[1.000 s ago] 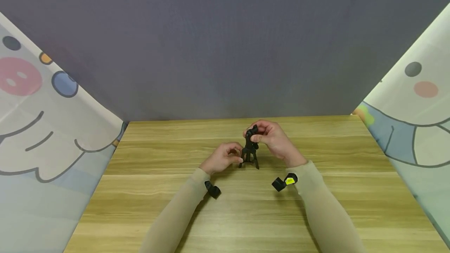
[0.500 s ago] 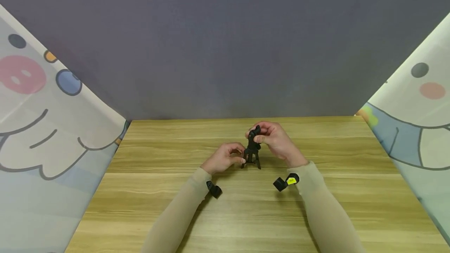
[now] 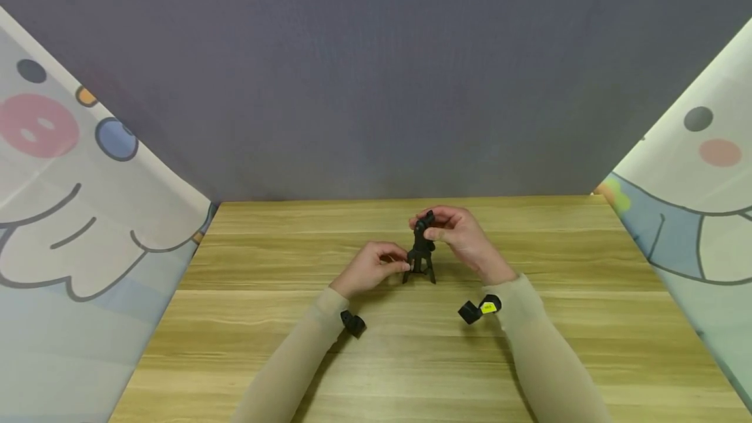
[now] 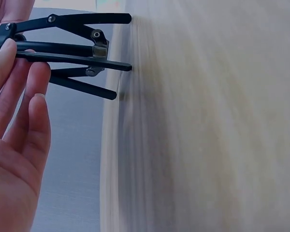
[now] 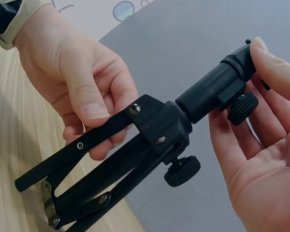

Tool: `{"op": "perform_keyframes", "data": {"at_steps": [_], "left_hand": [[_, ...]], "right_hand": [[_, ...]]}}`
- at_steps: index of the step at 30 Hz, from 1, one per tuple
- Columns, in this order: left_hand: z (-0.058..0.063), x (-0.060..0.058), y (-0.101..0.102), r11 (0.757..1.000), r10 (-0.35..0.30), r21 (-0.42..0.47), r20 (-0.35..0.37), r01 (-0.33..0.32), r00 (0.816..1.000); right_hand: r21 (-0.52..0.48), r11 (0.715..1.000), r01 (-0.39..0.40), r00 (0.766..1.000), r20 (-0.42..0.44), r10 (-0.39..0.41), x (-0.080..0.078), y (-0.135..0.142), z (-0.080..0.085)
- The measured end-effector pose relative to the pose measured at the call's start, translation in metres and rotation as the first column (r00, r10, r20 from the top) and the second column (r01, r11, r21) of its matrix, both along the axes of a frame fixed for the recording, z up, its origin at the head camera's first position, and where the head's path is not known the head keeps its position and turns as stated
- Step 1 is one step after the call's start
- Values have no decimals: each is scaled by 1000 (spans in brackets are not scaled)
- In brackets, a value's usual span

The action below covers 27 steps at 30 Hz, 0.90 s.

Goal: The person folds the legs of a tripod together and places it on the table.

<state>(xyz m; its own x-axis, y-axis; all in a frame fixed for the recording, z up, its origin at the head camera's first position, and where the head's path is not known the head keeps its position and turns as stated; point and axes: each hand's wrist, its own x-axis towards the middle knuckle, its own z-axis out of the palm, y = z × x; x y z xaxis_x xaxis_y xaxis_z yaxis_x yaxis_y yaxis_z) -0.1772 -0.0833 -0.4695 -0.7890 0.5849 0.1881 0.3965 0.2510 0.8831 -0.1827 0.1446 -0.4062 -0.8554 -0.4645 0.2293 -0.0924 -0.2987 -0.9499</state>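
A small black tripod (image 3: 420,248) stands upright with its legs spread, between the two hands. My right hand (image 3: 464,238) holds it near the top, thumb on the near side and fingers behind. In the right wrist view that thumb lies on the head piece (image 5: 244,58), above one ridged knob (image 5: 242,108); a second knob (image 5: 182,171) sits lower, at the collar. My left hand (image 3: 367,271) pinches one leg (image 5: 72,150) between thumb and fingers. Metal brace joints (image 4: 100,48) link the legs, whose tips are close to the tabletop in the left wrist view.
The wood-grain table (image 3: 399,358) runs back to a grey panel (image 3: 376,83). Cartoon-printed sheets (image 3: 705,214) flank it on both sides. A black camera mount (image 3: 354,324) is on the left wrist, and another mount (image 3: 478,309) with a yellow label is on the right.
The head view has shifted slightly. Both hands keep their places on the tripod, which stays upright in the same spot.
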Motion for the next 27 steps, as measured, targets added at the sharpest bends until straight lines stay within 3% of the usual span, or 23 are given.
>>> {"op": "perform_keyframes", "data": {"at_steps": [11, 12, 18, 19, 27], "left_hand": [[-1, 6, 3, 998, 59, -3, -31, -59, 998], [-2, 7, 3, 998, 61, -1, -29, -61, 998], [-1, 10, 3, 997, 83, 2, -31, -83, 996], [-1, 11, 4, 996, 91, 3, -32, -91, 995], [0, 15, 6, 992, 123, 18, -15, -122, 992]], "right_hand": [[50, 990, 133, 991, -2, -133, 5, 17, -8], [80, 986, 146, 989, -19, -145, 1, 21, -18], [226, 949, 217, 976, -59, -209, 8, 32, -33], [239, 944, 226, 974, -48, -221, 14, 32, -28], [348, 899, 265, 961, -16, -277, 29, 35, -49]]}}
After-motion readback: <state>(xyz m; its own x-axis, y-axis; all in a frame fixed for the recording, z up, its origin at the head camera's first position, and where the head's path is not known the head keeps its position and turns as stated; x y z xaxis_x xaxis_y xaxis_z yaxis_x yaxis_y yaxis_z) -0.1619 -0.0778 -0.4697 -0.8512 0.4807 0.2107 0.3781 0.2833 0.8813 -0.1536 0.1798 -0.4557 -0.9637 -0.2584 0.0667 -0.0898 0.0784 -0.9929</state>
